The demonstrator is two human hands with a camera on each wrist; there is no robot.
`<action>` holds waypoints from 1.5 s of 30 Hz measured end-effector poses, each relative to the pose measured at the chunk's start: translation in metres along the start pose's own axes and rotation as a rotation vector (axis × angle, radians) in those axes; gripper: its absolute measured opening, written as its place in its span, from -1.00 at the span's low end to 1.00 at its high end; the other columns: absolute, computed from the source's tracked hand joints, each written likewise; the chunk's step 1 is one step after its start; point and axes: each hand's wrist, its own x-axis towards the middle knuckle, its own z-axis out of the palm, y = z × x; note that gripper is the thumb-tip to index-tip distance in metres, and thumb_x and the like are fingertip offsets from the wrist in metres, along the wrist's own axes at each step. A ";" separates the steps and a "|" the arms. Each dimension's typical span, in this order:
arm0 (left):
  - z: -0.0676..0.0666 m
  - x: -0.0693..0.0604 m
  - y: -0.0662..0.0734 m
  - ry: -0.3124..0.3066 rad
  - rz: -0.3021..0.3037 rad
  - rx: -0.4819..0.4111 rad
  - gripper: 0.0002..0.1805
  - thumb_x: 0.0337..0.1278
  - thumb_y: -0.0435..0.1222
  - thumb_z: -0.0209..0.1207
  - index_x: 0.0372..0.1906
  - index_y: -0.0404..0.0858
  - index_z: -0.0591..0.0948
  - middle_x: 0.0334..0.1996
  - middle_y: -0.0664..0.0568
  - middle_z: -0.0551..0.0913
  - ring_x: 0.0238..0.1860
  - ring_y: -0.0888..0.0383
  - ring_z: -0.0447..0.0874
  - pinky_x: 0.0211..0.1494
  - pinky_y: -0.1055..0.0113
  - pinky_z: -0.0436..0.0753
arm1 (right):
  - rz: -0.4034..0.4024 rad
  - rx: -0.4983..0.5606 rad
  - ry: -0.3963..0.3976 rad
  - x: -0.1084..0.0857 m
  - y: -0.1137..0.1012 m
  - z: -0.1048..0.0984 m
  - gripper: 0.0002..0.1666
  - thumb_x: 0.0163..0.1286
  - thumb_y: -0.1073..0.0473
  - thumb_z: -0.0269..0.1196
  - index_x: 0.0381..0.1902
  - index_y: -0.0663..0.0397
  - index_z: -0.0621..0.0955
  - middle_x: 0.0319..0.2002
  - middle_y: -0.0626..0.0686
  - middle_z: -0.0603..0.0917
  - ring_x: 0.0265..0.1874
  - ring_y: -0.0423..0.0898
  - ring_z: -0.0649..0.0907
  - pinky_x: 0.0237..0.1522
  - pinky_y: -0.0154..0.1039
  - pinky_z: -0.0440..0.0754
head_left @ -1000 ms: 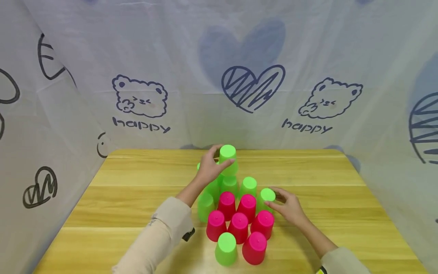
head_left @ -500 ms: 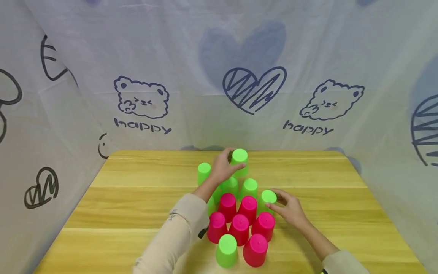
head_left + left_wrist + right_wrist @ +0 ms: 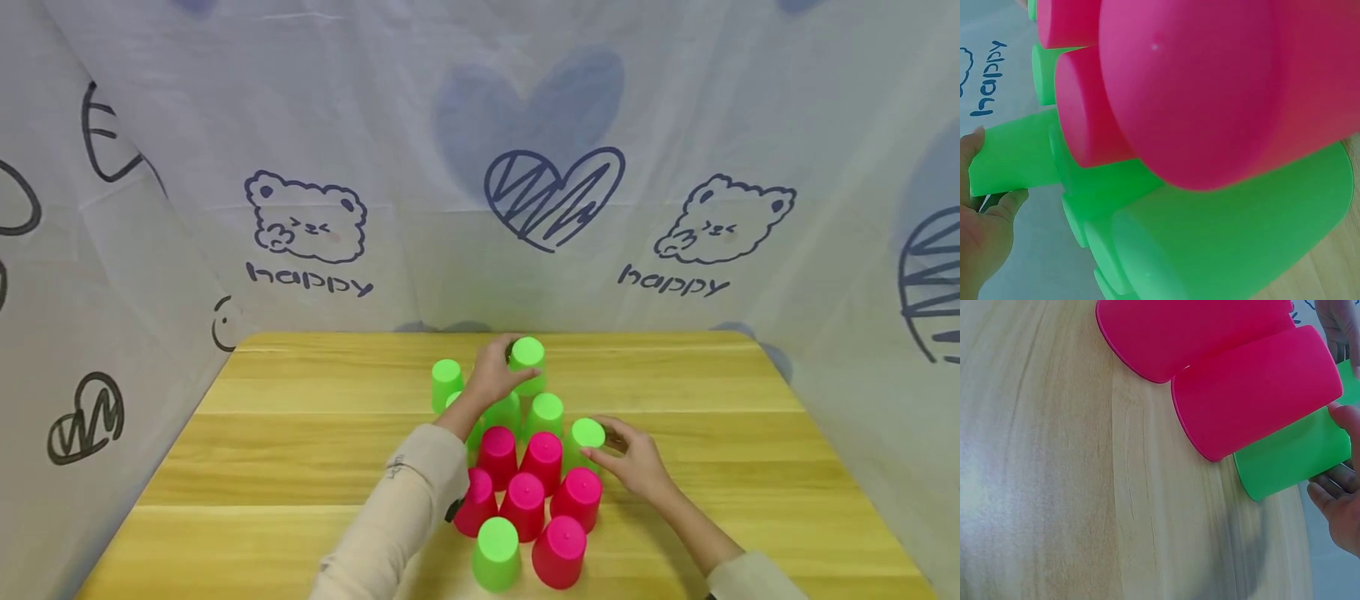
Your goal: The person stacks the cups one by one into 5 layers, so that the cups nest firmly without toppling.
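Note:
At the back of the group, my left hand grips an upside-down green cup between thumb and fingers; the left wrist view shows this held cup too. My right hand has thumb and fingers around a green cup at the group's right side, which stands on the table in the right wrist view. Between the hands are another green cup and several red cups, among them one in the middle. My left forearm covers part of the green cups on the left.
A green cup and a red cup stand nearest the table's front. Another green cup is at the back left. The wooden table reaches back to a printed cloth, with more cloth at both sides.
My left hand has moved right with its green cup, then slightly down, uncovering the back left green cup. The right hand has stayed at its cup.

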 end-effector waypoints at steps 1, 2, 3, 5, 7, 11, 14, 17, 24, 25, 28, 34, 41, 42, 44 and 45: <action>0.000 0.000 -0.001 -0.004 0.002 0.009 -0.43 -0.03 -0.35 0.32 0.13 -0.43 0.43 0.02 -0.24 0.57 0.02 -0.08 0.54 0.07 0.13 0.57 | 0.000 -0.004 -0.002 0.000 0.000 0.000 -0.47 0.11 0.26 0.35 0.06 0.32 0.52 -0.05 0.25 0.63 -0.05 0.12 0.63 0.01 -0.15 0.61; 0.000 0.000 -0.002 -0.011 0.001 0.016 -0.43 -0.03 -0.35 0.31 0.13 -0.42 0.43 0.02 -0.24 0.56 0.02 -0.09 0.54 0.08 0.13 0.56 | 0.001 -0.005 -0.005 0.001 0.000 0.000 -0.47 0.11 0.27 0.35 0.06 0.32 0.52 -0.05 0.25 0.63 -0.05 0.13 0.63 0.01 -0.14 0.61; 0.000 0.000 -0.002 -0.017 0.002 0.025 -0.42 -0.03 -0.36 0.31 0.14 -0.42 0.42 0.03 -0.24 0.56 0.04 -0.09 0.53 0.10 0.12 0.56 | -0.001 -0.008 -0.006 0.001 -0.001 -0.001 -0.47 0.11 0.27 0.35 0.06 0.32 0.51 -0.05 0.25 0.63 -0.05 0.15 0.62 0.01 -0.13 0.61; 0.001 0.001 -0.004 -0.032 0.001 0.038 -0.42 -0.02 -0.36 0.30 0.16 -0.41 0.41 0.05 -0.25 0.55 0.07 -0.11 0.52 0.13 0.10 0.54 | -0.005 -0.011 -0.011 0.001 -0.001 -0.001 -0.46 0.12 0.27 0.35 0.06 0.33 0.51 -0.04 0.26 0.63 -0.04 0.17 0.62 0.01 -0.13 0.61; 0.002 0.000 -0.006 -0.053 0.000 0.055 -0.41 -0.01 -0.36 0.29 0.17 -0.41 0.39 0.06 -0.24 0.54 0.09 -0.11 0.51 0.15 0.09 0.53 | -0.009 -0.010 -0.015 0.001 -0.002 -0.001 -0.46 0.12 0.27 0.34 0.07 0.34 0.51 -0.03 0.27 0.62 -0.04 0.19 0.62 0.00 -0.12 0.61; 0.005 0.000 -0.010 -0.086 -0.002 0.090 -0.40 0.01 -0.38 0.28 0.19 -0.42 0.36 0.08 -0.24 0.52 0.11 -0.13 0.49 0.17 0.08 0.52 | -0.014 -0.008 -0.014 0.000 -0.001 -0.001 -0.47 0.12 0.28 0.34 0.06 0.35 0.51 -0.03 0.29 0.62 -0.05 0.21 0.62 -0.01 -0.14 0.62; 0.007 -0.001 -0.012 -0.100 0.019 0.151 -0.41 -0.01 -0.39 0.29 0.16 -0.45 0.38 0.09 -0.26 0.52 0.14 -0.14 0.48 0.19 0.08 0.50 | -0.013 -0.001 -0.013 0.000 -0.001 -0.001 -0.47 0.13 0.28 0.34 0.06 0.34 0.51 -0.04 0.28 0.62 -0.05 0.21 0.62 -0.01 -0.15 0.62; 0.008 -0.001 -0.013 -0.125 0.038 0.218 -0.42 -0.03 -0.40 0.29 0.15 -0.49 0.40 0.11 -0.30 0.49 0.19 -0.16 0.43 0.25 0.07 0.45 | -0.018 -0.001 -0.008 0.001 0.000 -0.001 -0.48 0.12 0.29 0.34 0.05 0.34 0.51 -0.05 0.28 0.62 -0.06 0.19 0.62 -0.02 -0.15 0.62; 0.013 0.002 -0.017 -0.187 0.047 0.330 -0.37 0.01 -0.42 0.26 0.21 -0.50 0.33 0.19 -0.31 0.43 0.28 -0.17 0.33 0.34 0.11 0.36 | -0.013 -0.030 0.006 -0.001 0.000 0.000 -0.49 0.10 0.29 0.35 0.03 0.32 0.53 -0.07 0.24 0.64 -0.13 -0.01 0.65 -0.02 -0.13 0.62; 0.014 0.002 -0.017 -0.192 0.044 0.348 -0.37 0.02 -0.42 0.26 0.22 -0.51 0.33 0.19 -0.31 0.42 0.28 -0.17 0.33 0.35 0.12 0.36 | -0.011 -0.035 0.008 0.000 0.000 0.000 -0.49 0.10 0.29 0.36 0.03 0.31 0.53 -0.07 0.24 0.64 -0.14 -0.06 0.65 -0.02 -0.13 0.63; 0.017 0.002 -0.015 -0.206 0.032 0.418 -0.40 0.05 -0.42 0.24 0.21 -0.52 0.33 0.18 -0.32 0.43 0.27 -0.16 0.35 0.32 0.14 0.40 | -0.010 -0.034 0.010 0.000 0.000 0.000 -0.49 0.09 0.29 0.36 0.03 0.30 0.54 -0.08 0.22 0.65 -0.16 -0.16 0.64 -0.03 -0.12 0.63; 0.022 0.004 -0.011 -0.220 0.014 0.567 -0.56 0.03 -0.44 0.22 0.06 -0.49 0.46 -0.04 -0.26 0.54 -0.01 -0.06 0.57 0.01 0.24 0.62 | -0.012 -0.025 0.001 0.000 -0.001 0.001 -0.48 0.09 0.29 0.36 0.04 0.31 0.53 -0.06 0.23 0.64 -0.15 -0.22 0.62 -0.02 -0.12 0.63; 0.028 0.004 -0.006 -0.226 -0.008 0.637 -0.69 0.05 -0.50 0.13 -0.04 -0.45 0.51 -0.16 -0.20 0.57 -0.12 0.00 0.60 -0.11 0.31 0.64 | -0.005 -0.026 0.008 0.000 -0.003 0.000 -0.49 0.10 0.30 0.35 0.04 0.31 0.53 -0.10 0.23 0.65 -0.14 -0.05 0.65 -0.02 -0.12 0.62; 0.028 0.003 -0.006 -0.222 -0.010 0.639 -0.69 0.06 -0.51 0.12 -0.04 -0.45 0.50 -0.17 -0.20 0.57 -0.12 0.00 0.60 -0.12 0.30 0.64 | -0.007 -0.025 0.008 0.000 -0.003 0.000 -0.49 0.10 0.30 0.35 0.04 0.32 0.53 -0.10 0.24 0.65 -0.13 -0.01 0.65 -0.02 -0.12 0.62; 0.028 0.002 -0.006 -0.220 -0.010 0.657 -0.70 0.08 -0.53 0.09 -0.02 -0.45 0.50 -0.17 -0.20 0.57 -0.12 -0.01 0.61 -0.12 0.31 0.65 | -0.009 -0.027 0.004 0.000 -0.003 0.000 -0.49 0.11 0.29 0.35 0.04 0.32 0.53 -0.10 0.24 0.65 -0.13 0.03 0.65 -0.02 -0.12 0.63; 0.028 0.002 -0.006 -0.219 -0.006 0.669 -0.69 0.09 -0.53 0.08 -0.01 -0.45 0.49 -0.15 -0.21 0.57 -0.11 -0.01 0.61 -0.10 0.31 0.65 | -0.010 -0.025 0.003 0.000 -0.003 0.001 -0.49 0.11 0.29 0.35 0.04 0.32 0.53 -0.10 0.24 0.65 -0.13 0.03 0.64 -0.02 -0.12 0.62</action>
